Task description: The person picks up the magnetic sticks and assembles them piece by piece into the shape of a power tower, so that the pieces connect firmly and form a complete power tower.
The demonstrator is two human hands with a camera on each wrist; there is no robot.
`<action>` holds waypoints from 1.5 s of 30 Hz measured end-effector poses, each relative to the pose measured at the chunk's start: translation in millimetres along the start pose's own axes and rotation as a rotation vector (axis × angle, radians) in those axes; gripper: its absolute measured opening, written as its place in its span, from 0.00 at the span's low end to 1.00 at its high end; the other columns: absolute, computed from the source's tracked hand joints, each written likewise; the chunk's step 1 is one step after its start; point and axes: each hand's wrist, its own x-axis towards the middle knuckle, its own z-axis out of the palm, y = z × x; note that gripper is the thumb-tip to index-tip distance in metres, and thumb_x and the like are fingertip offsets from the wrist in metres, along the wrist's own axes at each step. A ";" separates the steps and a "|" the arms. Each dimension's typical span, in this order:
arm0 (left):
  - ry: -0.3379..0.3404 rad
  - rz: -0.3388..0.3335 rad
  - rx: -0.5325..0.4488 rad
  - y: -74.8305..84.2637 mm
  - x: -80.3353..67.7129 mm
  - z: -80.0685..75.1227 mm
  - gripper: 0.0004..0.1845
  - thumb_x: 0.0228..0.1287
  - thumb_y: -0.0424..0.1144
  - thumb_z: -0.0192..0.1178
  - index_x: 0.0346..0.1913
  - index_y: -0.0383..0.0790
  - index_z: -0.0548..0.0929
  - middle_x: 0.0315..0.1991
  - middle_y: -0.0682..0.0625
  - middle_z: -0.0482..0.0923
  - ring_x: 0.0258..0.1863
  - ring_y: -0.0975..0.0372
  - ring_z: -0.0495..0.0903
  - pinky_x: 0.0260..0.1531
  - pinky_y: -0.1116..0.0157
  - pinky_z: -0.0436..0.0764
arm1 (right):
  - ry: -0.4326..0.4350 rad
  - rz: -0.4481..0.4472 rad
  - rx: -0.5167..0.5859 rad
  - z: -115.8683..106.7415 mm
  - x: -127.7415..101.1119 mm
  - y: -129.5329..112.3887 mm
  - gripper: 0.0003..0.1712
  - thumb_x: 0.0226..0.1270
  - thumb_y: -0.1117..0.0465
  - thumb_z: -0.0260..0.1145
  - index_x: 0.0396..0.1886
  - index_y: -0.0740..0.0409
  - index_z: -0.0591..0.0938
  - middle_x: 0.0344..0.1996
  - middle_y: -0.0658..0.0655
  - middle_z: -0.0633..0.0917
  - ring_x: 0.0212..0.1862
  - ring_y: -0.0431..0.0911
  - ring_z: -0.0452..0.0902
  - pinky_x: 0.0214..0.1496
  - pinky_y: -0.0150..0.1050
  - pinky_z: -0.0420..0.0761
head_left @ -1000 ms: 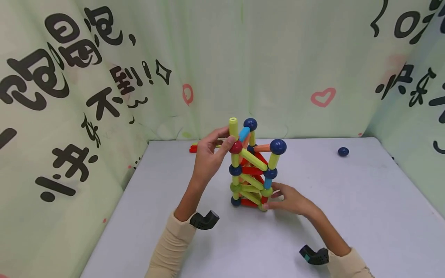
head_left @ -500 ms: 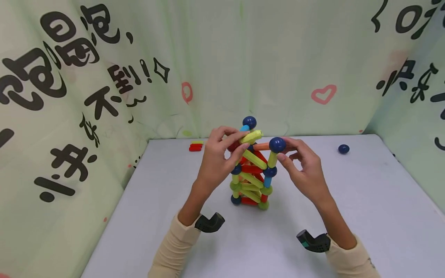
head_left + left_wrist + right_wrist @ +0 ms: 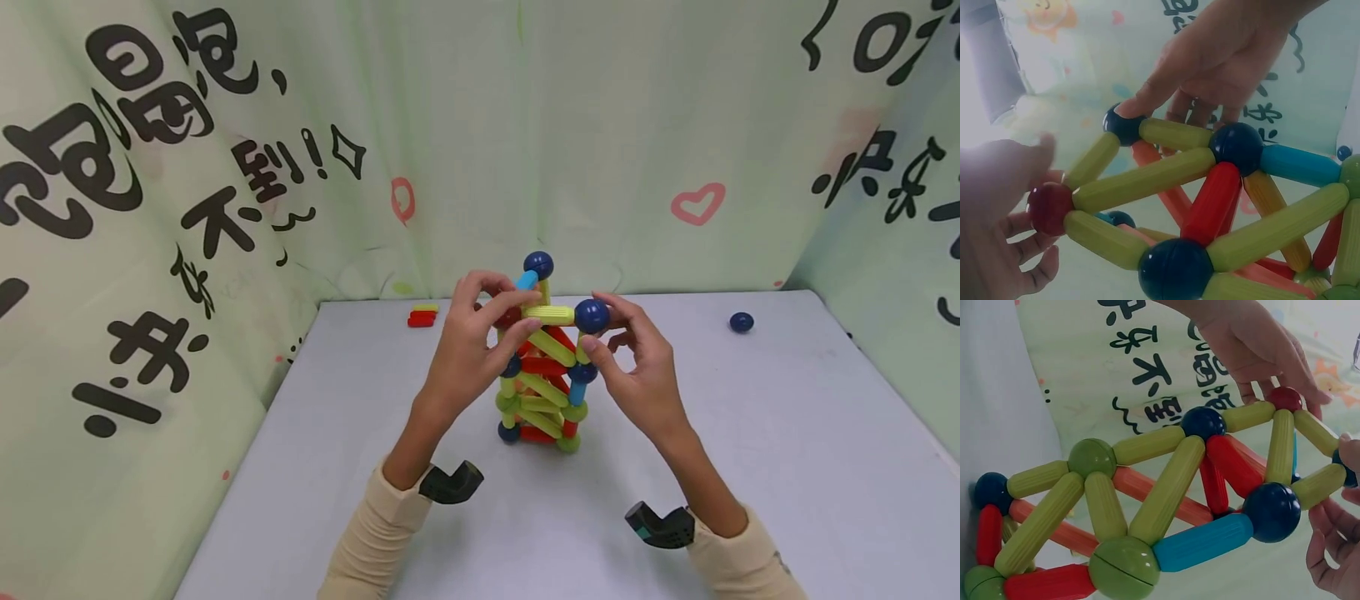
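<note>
Yellow-green rod (image 3: 548,315) lies across the top of the tower (image 3: 542,383), which stands mid-table (image 3: 787,433). The left hand (image 3: 468,350) pinches its left end at the red ball (image 3: 509,317); the right hand (image 3: 637,367) pinches the dark blue ball (image 3: 592,316). Three tiers seem built; loose pieces (image 3: 422,317) and a spare ball (image 3: 741,322) lie far back.

Rod-and-ball tower (image 3: 1166,506) (hands (image 3: 1260,350) atop)

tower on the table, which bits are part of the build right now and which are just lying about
In hand:
tower
yellow rod
blue ball
left hand
right hand

Lying about:
loose blue ball
red and yellow rods near the back wall
</note>
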 end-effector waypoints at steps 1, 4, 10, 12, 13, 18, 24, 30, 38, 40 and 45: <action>0.030 -0.010 -0.037 -3.5 -0.2 0.6 0.15 0.68 0.44 0.60 0.52 0.40 0.84 0.49 0.45 0.72 0.49 0.59 0.71 0.39 0.67 0.79 | -0.010 0.017 -0.015 0.6 -2.1 1.4 0.39 0.59 0.73 0.69 0.70 0.55 0.69 0.46 0.58 0.80 0.47 0.35 0.72 0.45 0.21 0.73; 0.129 -0.066 -0.113 -20.2 1.1 2.3 0.16 0.74 0.42 0.52 0.53 0.36 0.81 0.46 0.43 0.75 0.44 0.58 0.77 0.39 0.65 0.79 | -0.059 0.087 -0.076 3.1 -9.7 6.6 0.44 0.56 0.69 0.73 0.72 0.54 0.65 0.49 0.59 0.79 0.49 0.38 0.71 0.44 0.24 0.73; 0.159 -0.348 0.005 -106.2 -2.9 10.1 0.11 0.74 0.37 0.53 0.48 0.35 0.82 0.38 0.41 0.82 0.40 0.53 0.80 0.37 0.60 0.80 | -0.231 0.296 -0.102 11.1 -30.5 22.7 0.44 0.60 0.56 0.73 0.72 0.59 0.61 0.58 0.61 0.75 0.57 0.52 0.74 0.51 0.45 0.80; 0.100 -0.476 0.102 -143.6 -13.2 14.3 0.10 0.72 0.35 0.55 0.48 0.35 0.83 0.40 0.40 0.82 0.42 0.51 0.80 0.40 0.57 0.80 | -0.280 0.361 -0.075 14.3 -37.4 26.8 0.44 0.63 0.54 0.71 0.72 0.60 0.60 0.59 0.62 0.75 0.59 0.56 0.74 0.54 0.52 0.81; 0.057 -0.543 0.153 -160.5 -20.0 16.2 0.10 0.71 0.35 0.55 0.49 0.35 0.82 0.43 0.39 0.81 0.45 0.50 0.80 0.44 0.55 0.79 | -0.295 0.383 -0.061 15.7 -40.1 28.3 0.43 0.64 0.53 0.70 0.72 0.60 0.60 0.60 0.63 0.75 0.59 0.57 0.74 0.55 0.54 0.80; -0.136 -0.794 0.324 -218.5 -52.4 21.2 0.19 0.69 0.34 0.56 0.62 0.41 0.77 0.57 0.33 0.68 0.56 0.42 0.70 0.51 0.46 0.75 | -0.278 0.369 -0.003 20.4 -44.8 28.7 0.38 0.65 0.55 0.69 0.70 0.61 0.63 0.59 0.62 0.77 0.60 0.57 0.76 0.58 0.55 0.79; -0.244 -0.746 0.456 -244.8 -66.0 26.5 0.22 0.70 0.36 0.57 0.66 0.46 0.73 0.58 0.32 0.62 0.56 0.39 0.66 0.46 0.44 0.76 | -0.239 0.308 0.025 22.9 -41.4 28.5 0.33 0.66 0.58 0.68 0.68 0.56 0.67 0.57 0.58 0.81 0.57 0.53 0.80 0.57 0.52 0.80; -0.288 -0.749 0.507 -249.3 -64.5 29.9 0.17 0.70 0.38 0.58 0.59 0.42 0.73 0.55 0.35 0.65 0.55 0.44 0.67 0.47 0.48 0.77 | -0.211 0.292 0.042 25.1 -39.3 33.0 0.31 0.66 0.62 0.67 0.68 0.56 0.68 0.56 0.57 0.82 0.55 0.50 0.82 0.56 0.34 0.80; -0.230 -0.670 0.472 -232.7 -58.9 34.3 0.12 0.65 0.35 0.63 0.48 0.34 0.80 0.49 0.39 0.79 0.48 0.47 0.77 0.46 0.53 0.80 | -0.330 0.259 0.115 16.0 -23.1 47.6 0.29 0.66 0.68 0.65 0.66 0.63 0.69 0.56 0.65 0.80 0.57 0.58 0.80 0.56 0.51 0.80; -0.163 -0.666 0.347 -223.2 -49.5 35.5 0.13 0.66 0.34 0.62 0.51 0.33 0.82 0.49 0.39 0.79 0.49 0.48 0.78 0.49 0.53 0.79 | -0.383 0.255 0.155 12.5 -17.3 54.6 0.30 0.67 0.69 0.63 0.67 0.64 0.68 0.57 0.66 0.79 0.57 0.54 0.80 0.57 0.46 0.81; 0.012 -0.686 -0.136 -177.5 -10.1 26.4 0.17 0.69 0.36 0.59 0.56 0.31 0.80 0.50 0.37 0.79 0.49 0.51 0.78 0.46 0.60 0.77 | -0.538 0.263 0.302 4.6 -2.0 74.0 0.31 0.67 0.72 0.60 0.69 0.67 0.65 0.59 0.67 0.77 0.56 0.33 0.77 0.56 0.29 0.78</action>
